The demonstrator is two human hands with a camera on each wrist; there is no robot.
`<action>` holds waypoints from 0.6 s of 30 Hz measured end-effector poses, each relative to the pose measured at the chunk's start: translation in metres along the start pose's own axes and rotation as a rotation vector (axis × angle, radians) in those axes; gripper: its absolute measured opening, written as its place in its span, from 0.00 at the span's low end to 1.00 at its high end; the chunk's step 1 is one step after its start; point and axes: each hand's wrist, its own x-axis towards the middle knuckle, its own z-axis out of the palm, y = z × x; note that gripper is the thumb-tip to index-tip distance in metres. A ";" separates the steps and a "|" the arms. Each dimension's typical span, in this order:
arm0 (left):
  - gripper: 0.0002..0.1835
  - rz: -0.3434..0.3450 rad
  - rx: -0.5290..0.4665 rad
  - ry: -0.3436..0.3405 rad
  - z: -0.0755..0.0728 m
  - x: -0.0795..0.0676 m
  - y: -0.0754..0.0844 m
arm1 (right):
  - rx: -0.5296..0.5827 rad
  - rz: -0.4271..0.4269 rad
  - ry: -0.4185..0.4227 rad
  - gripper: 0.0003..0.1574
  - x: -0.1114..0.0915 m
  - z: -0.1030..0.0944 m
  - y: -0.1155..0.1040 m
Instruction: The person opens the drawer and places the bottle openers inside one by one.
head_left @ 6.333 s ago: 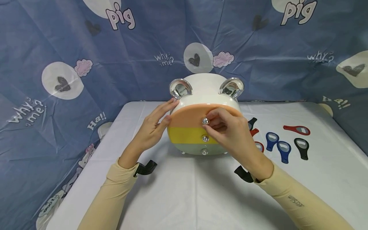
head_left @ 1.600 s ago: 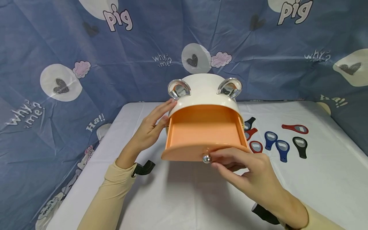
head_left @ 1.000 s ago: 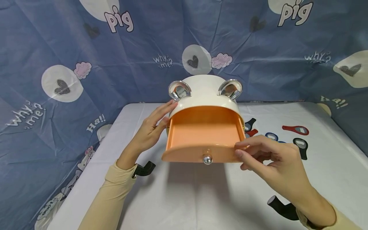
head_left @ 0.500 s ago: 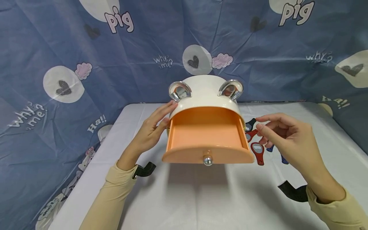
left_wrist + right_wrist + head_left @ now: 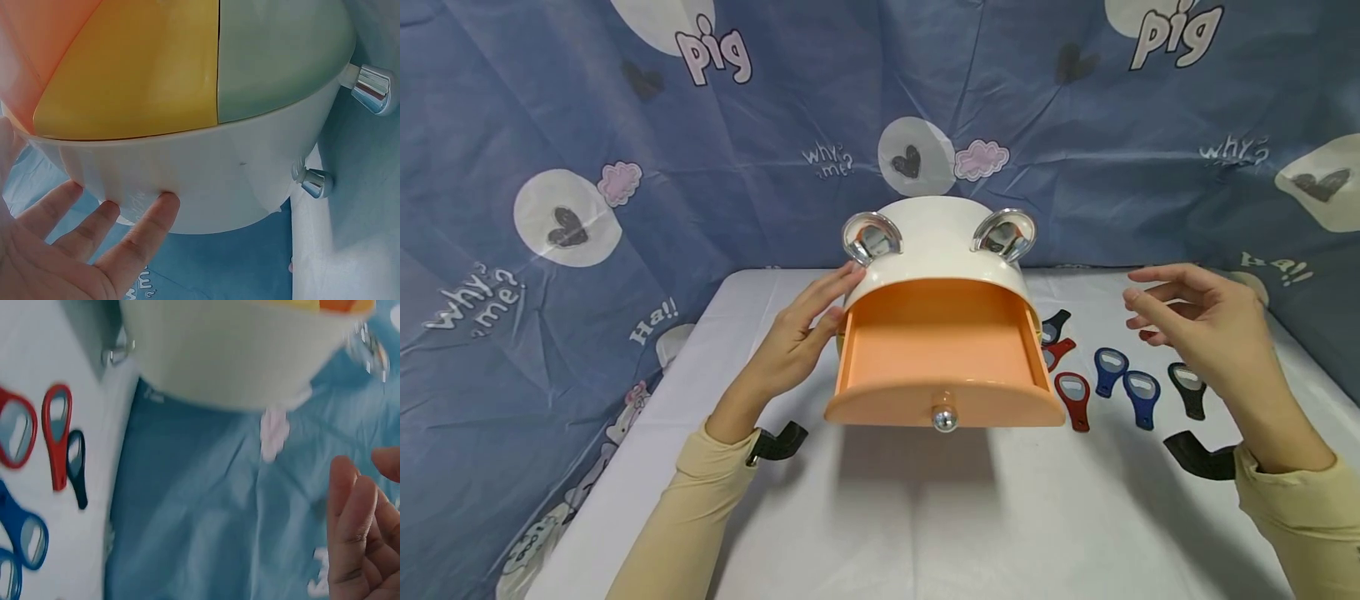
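Note:
A white drawer box [image 5: 934, 237] with silver ear shapes stands on the table, its orange top drawer [image 5: 943, 350] pulled out with nothing inside. My left hand [image 5: 790, 337] rests with extended fingers against the box's left side; the left wrist view shows the fingertips [image 5: 165, 203] touching the white wall below the yellow drawer [image 5: 137, 75]. Over the table's right part hovers my right hand [image 5: 1213, 321], fingers loosely bent and holding nothing. Below and left of it lie bottle openers: blue ones [image 5: 1142, 398], a black one [image 5: 1187, 389] and a red one [image 5: 1075, 400].
Another black opener [image 5: 1054, 327] and a red one [image 5: 1058, 352] lie close to the box's right side. A silver knob [image 5: 945, 418] sticks out from the drawer front. Behind the white table [image 5: 880, 533] hangs a blue printed cloth [image 5: 760, 192].
Earlier the right hand pinched the knob and pulled the orange drawer out. It then let go and moved right and up, over the openers. The left hand has stayed on the box.

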 end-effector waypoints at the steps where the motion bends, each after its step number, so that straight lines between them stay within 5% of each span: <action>1: 0.26 0.000 0.000 0.000 0.000 0.000 0.000 | -0.005 0.020 0.003 0.16 0.003 -0.004 0.004; 7: 0.26 0.001 -0.001 -0.003 0.000 0.001 0.001 | -0.126 0.093 0.015 0.23 0.016 -0.022 0.027; 11: 0.26 -0.002 -0.003 -0.003 -0.001 0.001 0.001 | -0.227 0.147 -0.021 0.36 0.020 -0.030 0.044; 18: 0.27 0.000 -0.005 -0.007 -0.002 0.002 0.001 | -0.403 0.218 -0.111 0.41 0.025 -0.042 0.079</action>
